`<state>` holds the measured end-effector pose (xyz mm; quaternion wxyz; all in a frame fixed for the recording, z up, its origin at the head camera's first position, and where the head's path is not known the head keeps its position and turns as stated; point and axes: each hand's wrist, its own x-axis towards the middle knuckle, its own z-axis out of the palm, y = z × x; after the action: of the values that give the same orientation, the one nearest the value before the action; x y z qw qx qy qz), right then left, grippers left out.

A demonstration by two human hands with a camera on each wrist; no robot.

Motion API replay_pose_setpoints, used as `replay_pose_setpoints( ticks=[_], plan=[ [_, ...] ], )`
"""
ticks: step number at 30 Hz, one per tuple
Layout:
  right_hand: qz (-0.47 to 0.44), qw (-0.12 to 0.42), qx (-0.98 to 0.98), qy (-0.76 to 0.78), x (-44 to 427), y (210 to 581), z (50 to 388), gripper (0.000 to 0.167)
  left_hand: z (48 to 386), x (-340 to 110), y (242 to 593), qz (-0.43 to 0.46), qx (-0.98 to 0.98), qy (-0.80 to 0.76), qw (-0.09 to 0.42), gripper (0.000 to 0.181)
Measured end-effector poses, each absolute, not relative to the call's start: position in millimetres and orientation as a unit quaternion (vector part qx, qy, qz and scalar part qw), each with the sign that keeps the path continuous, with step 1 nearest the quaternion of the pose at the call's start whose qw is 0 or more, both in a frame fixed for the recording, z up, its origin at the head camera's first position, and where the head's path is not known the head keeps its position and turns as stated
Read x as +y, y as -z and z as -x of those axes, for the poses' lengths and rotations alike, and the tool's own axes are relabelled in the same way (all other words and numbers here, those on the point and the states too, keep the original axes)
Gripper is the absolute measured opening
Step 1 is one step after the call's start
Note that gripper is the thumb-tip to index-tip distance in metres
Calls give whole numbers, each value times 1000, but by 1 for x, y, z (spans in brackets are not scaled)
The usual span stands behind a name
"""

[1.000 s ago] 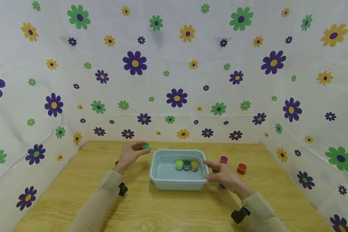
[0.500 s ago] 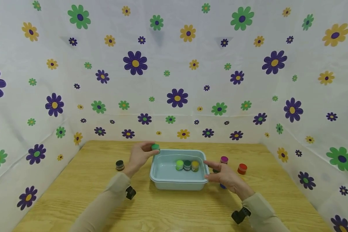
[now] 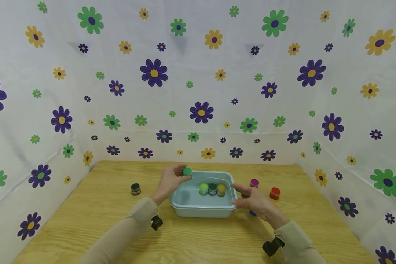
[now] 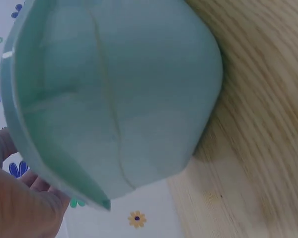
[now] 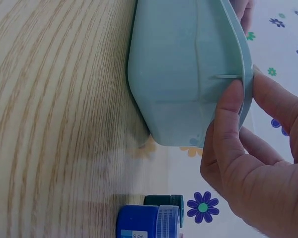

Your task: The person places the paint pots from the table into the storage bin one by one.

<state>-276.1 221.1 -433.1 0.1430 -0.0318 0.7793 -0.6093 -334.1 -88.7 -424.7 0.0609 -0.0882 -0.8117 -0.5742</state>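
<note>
A pale blue tub (image 3: pixel 202 212) stands on the table with three jars inside: light green (image 3: pixel 203 189), dark green (image 3: pixel 212 189) and yellow (image 3: pixel 221 190). My left hand (image 3: pixel 171 181) pinches a green-lidded jar (image 3: pixel 187 171) over the tub's back left corner; in the left wrist view that hand (image 4: pixel 25 198) shows beyond the tub's rim, the jar hidden. At the tub's right end, my right hand (image 3: pixel 259 204) holds the rim; the right wrist view shows the fingers (image 5: pixel 228 119) under it and the thumb on top.
A black-lidded jar (image 3: pixel 135 189) stands left on the wooden table (image 3: pixel 198 242). Right of the tub are a red jar (image 3: pixel 275 193), a magenta-lidded one (image 3: pixel 254 182), a blue one (image 5: pixel 146 220) and a dark green one (image 5: pixel 161 200). Flowered cloth surrounds the table.
My left hand has carried the green-lidded jar rightward, from beside the tub to over its corner, uncovering the black-lidded jar. The right hand has stayed on the rim.
</note>
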Motion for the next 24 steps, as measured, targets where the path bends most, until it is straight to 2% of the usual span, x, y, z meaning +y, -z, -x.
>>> replay_pose_setpoints(
  ticks=[9, 24],
  plan=[
    [38, 145, 780, 608, 222, 432, 277, 68, 327, -63, 424, 137, -839, 526, 25, 40],
    [50, 153, 777, 609, 221, 431, 274, 69, 317, -20, 435, 188, -864, 467, -26, 34]
  ],
)
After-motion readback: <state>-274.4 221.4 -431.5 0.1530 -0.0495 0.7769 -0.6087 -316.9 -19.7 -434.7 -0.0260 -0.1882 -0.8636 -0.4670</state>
